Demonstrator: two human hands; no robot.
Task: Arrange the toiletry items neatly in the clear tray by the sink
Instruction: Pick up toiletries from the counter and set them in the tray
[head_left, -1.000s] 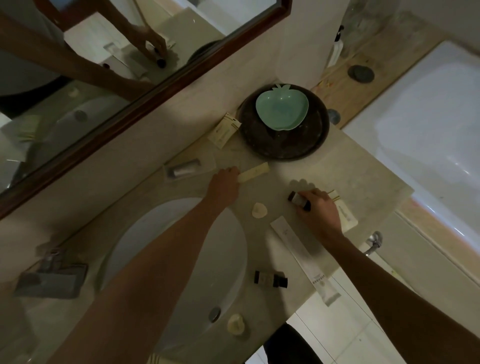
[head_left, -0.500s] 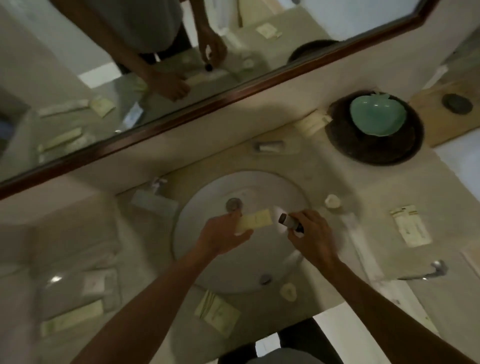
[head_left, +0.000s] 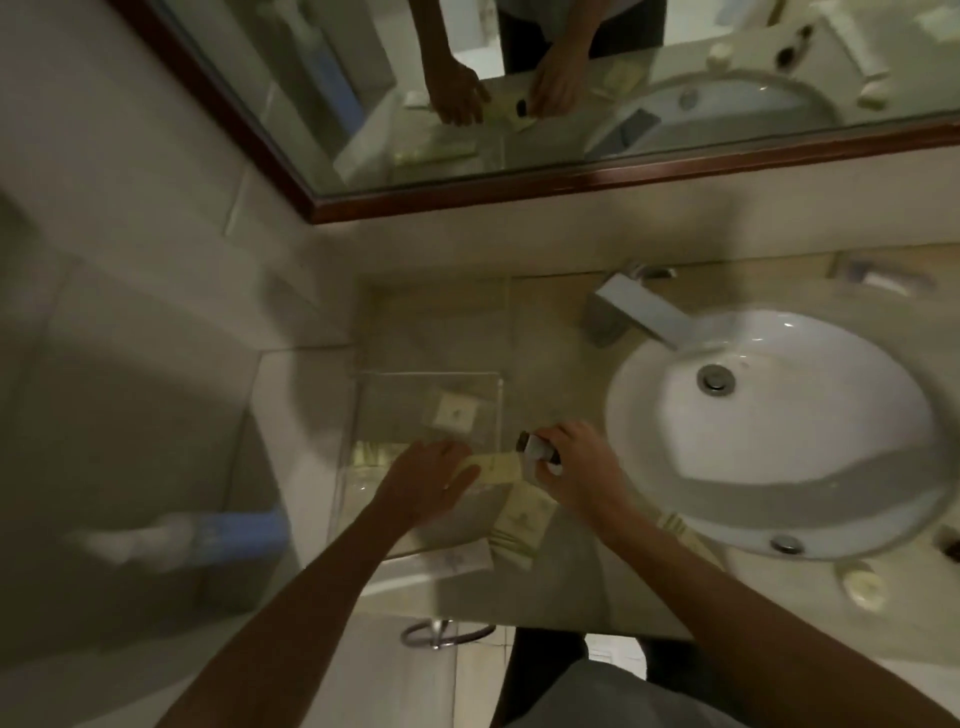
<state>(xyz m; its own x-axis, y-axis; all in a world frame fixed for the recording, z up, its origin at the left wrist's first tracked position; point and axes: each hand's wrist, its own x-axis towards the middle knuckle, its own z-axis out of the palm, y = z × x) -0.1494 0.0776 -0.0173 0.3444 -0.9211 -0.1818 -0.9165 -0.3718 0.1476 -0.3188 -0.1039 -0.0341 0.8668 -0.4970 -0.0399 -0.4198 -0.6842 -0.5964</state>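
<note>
Left of the sink, over the clear tray, the left hand pinches a flat cream sachet, light and floppy, while the right hand grips a small dark-capped bottle, probably rigid and slick, best held round its body

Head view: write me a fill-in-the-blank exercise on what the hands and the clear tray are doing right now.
1. The right hand holds a small dark-capped ____.
2. The left hand holds a pale yellow packet over the clear ____.
3. The clear tray sits to the ____ of the white sink in this view.
4. The faucet spout points toward the ____.

Missing words: bottle; tray; left; sink
</note>
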